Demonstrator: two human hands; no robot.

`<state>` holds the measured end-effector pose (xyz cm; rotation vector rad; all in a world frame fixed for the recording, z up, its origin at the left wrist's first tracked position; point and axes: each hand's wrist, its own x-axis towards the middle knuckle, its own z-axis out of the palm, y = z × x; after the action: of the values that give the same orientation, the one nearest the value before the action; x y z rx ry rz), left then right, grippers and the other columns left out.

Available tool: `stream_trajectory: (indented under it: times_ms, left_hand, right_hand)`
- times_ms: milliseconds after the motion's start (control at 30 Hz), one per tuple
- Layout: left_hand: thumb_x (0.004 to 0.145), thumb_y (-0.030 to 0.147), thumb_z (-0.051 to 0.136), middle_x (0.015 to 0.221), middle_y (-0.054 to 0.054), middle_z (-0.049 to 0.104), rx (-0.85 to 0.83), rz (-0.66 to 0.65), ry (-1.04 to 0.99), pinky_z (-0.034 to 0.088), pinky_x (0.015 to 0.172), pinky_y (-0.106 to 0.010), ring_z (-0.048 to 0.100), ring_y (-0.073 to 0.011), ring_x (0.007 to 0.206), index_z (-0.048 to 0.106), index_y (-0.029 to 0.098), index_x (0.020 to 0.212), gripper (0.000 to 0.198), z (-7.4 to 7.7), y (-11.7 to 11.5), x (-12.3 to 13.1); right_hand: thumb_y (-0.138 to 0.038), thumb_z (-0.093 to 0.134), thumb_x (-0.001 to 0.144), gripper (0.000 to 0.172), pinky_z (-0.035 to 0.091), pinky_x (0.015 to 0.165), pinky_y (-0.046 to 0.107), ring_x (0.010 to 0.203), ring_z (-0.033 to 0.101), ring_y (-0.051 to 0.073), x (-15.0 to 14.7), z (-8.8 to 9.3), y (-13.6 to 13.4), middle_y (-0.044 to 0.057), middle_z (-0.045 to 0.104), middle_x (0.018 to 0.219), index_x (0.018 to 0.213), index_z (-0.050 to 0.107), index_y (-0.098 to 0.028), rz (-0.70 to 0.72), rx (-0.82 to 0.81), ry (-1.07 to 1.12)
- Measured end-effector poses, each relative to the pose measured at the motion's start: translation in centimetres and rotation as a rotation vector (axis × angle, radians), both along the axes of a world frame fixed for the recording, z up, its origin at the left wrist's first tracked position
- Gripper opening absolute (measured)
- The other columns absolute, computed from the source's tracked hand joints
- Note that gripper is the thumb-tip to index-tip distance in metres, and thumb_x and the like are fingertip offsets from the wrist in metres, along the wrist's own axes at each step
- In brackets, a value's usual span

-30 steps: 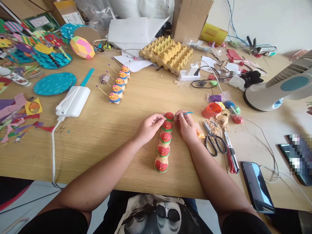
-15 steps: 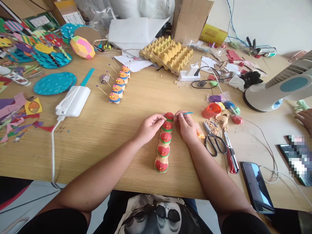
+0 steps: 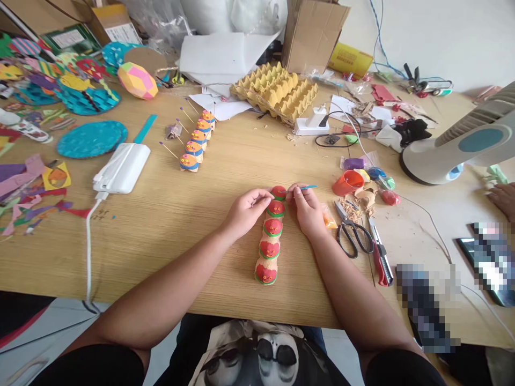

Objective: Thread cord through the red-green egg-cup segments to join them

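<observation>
Since 1.0 s ago, both hands have kept their places, while a co-worker's hand [image 3: 502,198] has come in at the far right edge of the surface [image 3: 181,225].

Far left of the hands lies a white charger block [image 3: 123,169] with its cable trailing over the near edge. Beyond the left hand and to its left stands an orange-and-blue cup row [image 3: 197,140] with thin sticks poking out.

Left hand [image 3: 245,212]: fingertips pinched together against the left side of the farthest cup of the red-and-green cup row [image 3: 270,241]. This row of 5 cups runs from between the 2 hands back toward the person.

Well beyond the hands sits a yellow egg tray [image 3: 277,91].

Right hand [image 3: 308,212]: thumb and forefinger clamped on a blue stick [image 3: 306,187], whose thin end lies across the top of that same farthest cup.

Just right of the right hand lie scissors [image 3: 354,233] and a red knife [image 3: 380,256], with an orange cup [image 3: 346,182] tipped on its side beyond them. Farther right stands a white fan [image 3: 454,147].
</observation>
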<state>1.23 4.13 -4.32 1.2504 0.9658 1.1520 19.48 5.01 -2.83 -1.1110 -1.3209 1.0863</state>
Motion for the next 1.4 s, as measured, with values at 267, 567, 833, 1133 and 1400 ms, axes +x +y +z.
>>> stream_trajectory:
  times_ms: [267, 567, 833, 1133, 1400]
  left_hand:
    - [0.091, 0.038, 0.067, 0.116, -0.008, 0.073, -0.012, -0.004, -0.019, 0.047, 0.108, -0.038, 0.065, -0.0234, 0.118, 0.069, 0.019, 0.098, 0.020, 0.16, 0.00, 0.07]
    - [0.092, 0.036, 0.066, 0.126, -0.008, 0.070, -0.003, -0.007, -0.034, 0.046, 0.112, -0.039, 0.063, -0.0239, 0.126, 0.069, 0.019, 0.098, 0.019, 0.07, 0.02, 0.11]
    - [0.092, 0.035, 0.065, 0.127, -0.008, 0.070, 0.004, -0.008, -0.023, 0.046, 0.111, -0.039, 0.063, -0.0239, 0.125, 0.069, 0.019, 0.099, 0.018, -0.04, 0.10, 0.05]
    - [0.091, 0.037, 0.067, 0.124, -0.009, 0.071, -0.016, 0.000, -0.036, 0.046, 0.110, -0.040, 0.064, -0.0241, 0.121, 0.069, 0.018, 0.098, 0.020, 0.09, 0.04, 0.20]
    - [0.091, 0.037, 0.066, 0.123, -0.009, 0.071, -0.011, 0.002, -0.020, 0.046, 0.111, -0.040, 0.064, -0.0242, 0.123, 0.069, 0.018, 0.098, 0.020, 0.14, 0.02, 0.12]
  right_hand:
    - [-0.052, 0.057, 0.097, 0.029, 0.048, 0.080, 0.031, 0.077, 0.054, 0.016, 0.05, -0.26, 0.00, 0.000, 0.057, 0.079, 0.091, 0.061, -0.024, 0.006, 0.010, 0.054]
    - [-0.059, 0.056, 0.095, 0.035, 0.048, 0.084, 0.033, 0.080, 0.055, 0.017, -0.02, -0.37, 0.03, 0.000, 0.058, 0.080, 0.090, 0.061, -0.024, 0.023, 0.030, 0.031]
    - [-0.057, 0.059, 0.095, 0.033, 0.048, 0.082, 0.032, 0.079, 0.055, 0.016, -0.02, -0.57, 0.13, 0.000, 0.058, 0.080, 0.090, 0.061, -0.024, 0.041, 0.030, 0.053]
    - [-0.055, 0.055, 0.097, 0.031, 0.048, 0.085, 0.033, 0.081, 0.055, 0.017, 0.06, -0.30, 0.05, 0.001, 0.057, 0.082, 0.089, 0.060, -0.025, 0.019, 0.039, 0.024]
    - [-0.056, 0.055, 0.097, 0.033, 0.048, 0.085, 0.033, 0.081, 0.054, 0.017, -0.10, -0.09, -0.04, 0.001, 0.057, 0.082, 0.089, 0.060, -0.024, 0.031, 0.036, 0.009]
